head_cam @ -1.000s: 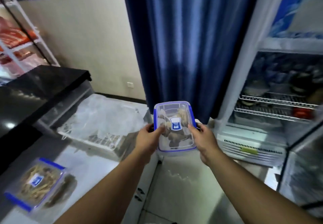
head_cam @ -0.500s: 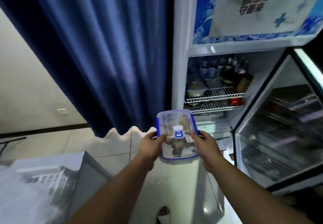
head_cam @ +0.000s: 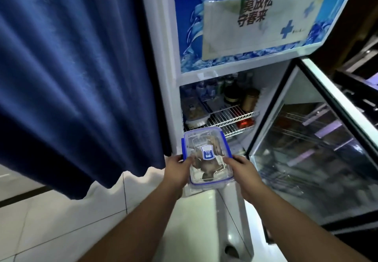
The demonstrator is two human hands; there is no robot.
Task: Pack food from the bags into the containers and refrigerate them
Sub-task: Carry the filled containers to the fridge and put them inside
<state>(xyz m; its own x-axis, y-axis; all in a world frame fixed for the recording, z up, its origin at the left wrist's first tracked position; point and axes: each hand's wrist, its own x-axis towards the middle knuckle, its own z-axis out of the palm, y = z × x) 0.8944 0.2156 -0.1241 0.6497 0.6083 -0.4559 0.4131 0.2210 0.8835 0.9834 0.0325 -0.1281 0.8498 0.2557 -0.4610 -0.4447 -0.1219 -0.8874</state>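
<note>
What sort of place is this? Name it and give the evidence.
Probably a small shop or eatery back room, not a home kitchen: a glass-door display fridge with a branded header, bottles on its wire shelf, a blue curtain and a tiled floor.

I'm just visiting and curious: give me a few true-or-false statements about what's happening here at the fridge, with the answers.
1. Both hands hold the box. True: left hand, right hand.
2. The fridge door is closed. False: it stands open.
3. The box has no lid on. False: a clear lid with blue clips covers it.
4. Food shows inside the box. True.
5. The wire shelf holds bottles and jars. True.
6. The curtain is red. False: it is blue.
</note>
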